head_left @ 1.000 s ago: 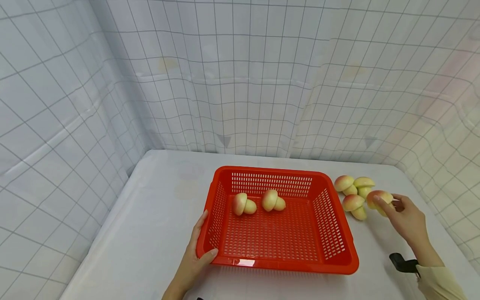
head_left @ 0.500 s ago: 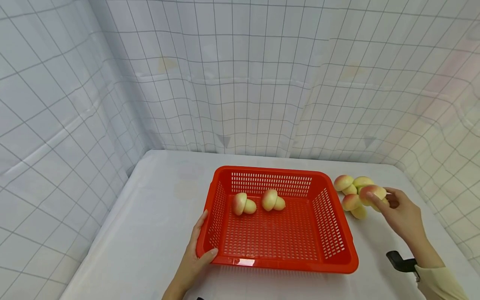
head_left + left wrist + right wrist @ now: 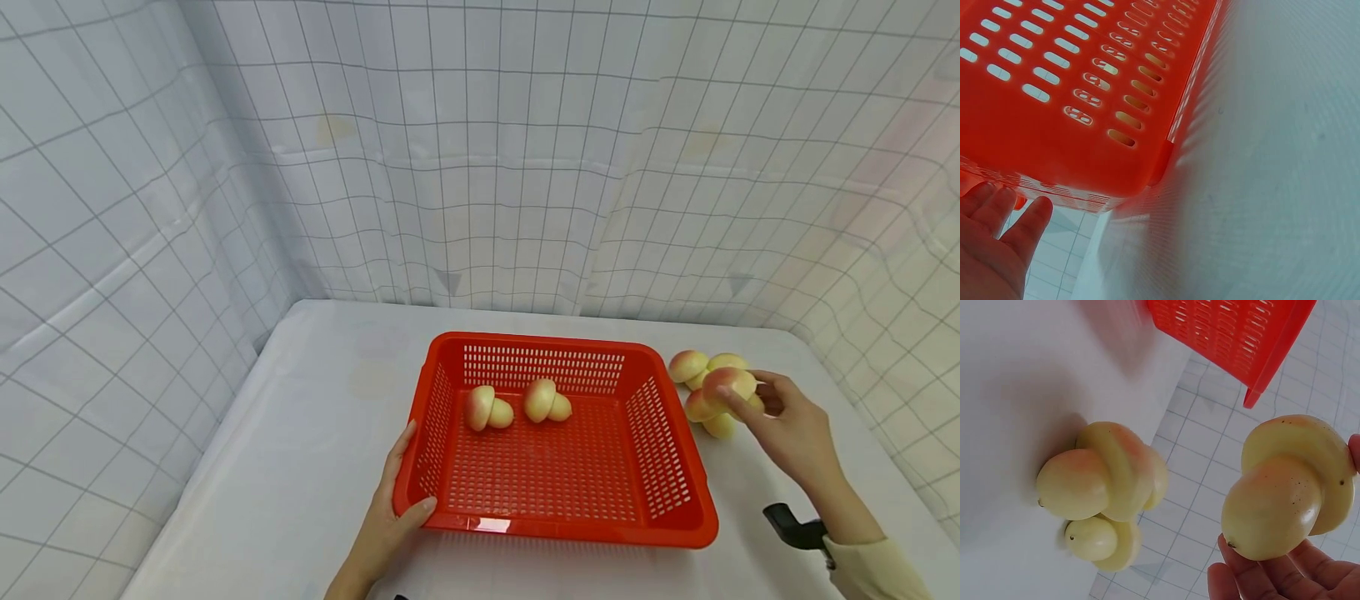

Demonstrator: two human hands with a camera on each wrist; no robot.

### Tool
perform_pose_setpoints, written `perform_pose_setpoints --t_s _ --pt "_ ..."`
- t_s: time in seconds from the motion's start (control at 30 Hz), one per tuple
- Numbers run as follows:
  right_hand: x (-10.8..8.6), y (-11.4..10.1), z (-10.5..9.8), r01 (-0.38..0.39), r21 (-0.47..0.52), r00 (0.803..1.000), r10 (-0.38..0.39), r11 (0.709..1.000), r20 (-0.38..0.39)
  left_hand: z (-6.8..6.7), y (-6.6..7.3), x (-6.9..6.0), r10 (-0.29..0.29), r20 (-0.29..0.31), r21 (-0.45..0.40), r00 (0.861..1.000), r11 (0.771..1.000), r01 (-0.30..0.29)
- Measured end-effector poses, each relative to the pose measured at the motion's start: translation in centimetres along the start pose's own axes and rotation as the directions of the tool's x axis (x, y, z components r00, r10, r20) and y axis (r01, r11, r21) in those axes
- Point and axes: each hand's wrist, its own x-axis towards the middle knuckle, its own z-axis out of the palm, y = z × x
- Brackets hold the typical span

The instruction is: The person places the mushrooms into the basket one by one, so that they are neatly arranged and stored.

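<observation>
My right hand (image 3: 797, 433) pinches a mushroom-shaped, yellow-pink piece (image 3: 729, 387) by its cap, above similar pieces on the table's right side. The right wrist view shows the held piece (image 3: 1279, 494) raised off the table, fingers behind its stem, beside a cluster (image 3: 1116, 475). A red perforated basket (image 3: 570, 533) sits in the middle, with two such pieces (image 3: 480, 408) (image 3: 546, 401) inside near its back left. At the basket's front left corner my left hand (image 3: 386, 521) grips the rim, thumb over the edge; the left wrist view shows its fingers (image 3: 1029, 228) against the basket's wall (image 3: 1054, 137).
On the white table (image 3: 300, 450), several loose pieces (image 3: 688, 365) lie close to the basket's right side. White gridded cloth (image 3: 525, 167) hangs behind and at both sides. A black device (image 3: 795, 529) is at my right wrist.
My right hand has moved left with the held piece, from beside the loose pieces to over them. My left hand and the basket have stayed in place.
</observation>
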Motion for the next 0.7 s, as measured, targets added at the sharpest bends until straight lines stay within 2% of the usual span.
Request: perform_pose_setpoints --t_s 0.37,0.7 --pt "-0.6 -1.4 0.6 0.114 0.018 0.993 -0.114 0.993 -0.010 0.0 0.0 -0.1 0.010 0.002 -0.003 1.000 1.000 -0.010" --pt "-0.5 -2.9 1.0 0.190 0.009 0.982 -0.190 0.982 0.002 0.0 0.1 -0.1 -0.014 -0.009 0.007 1.000 1.000 0.014"
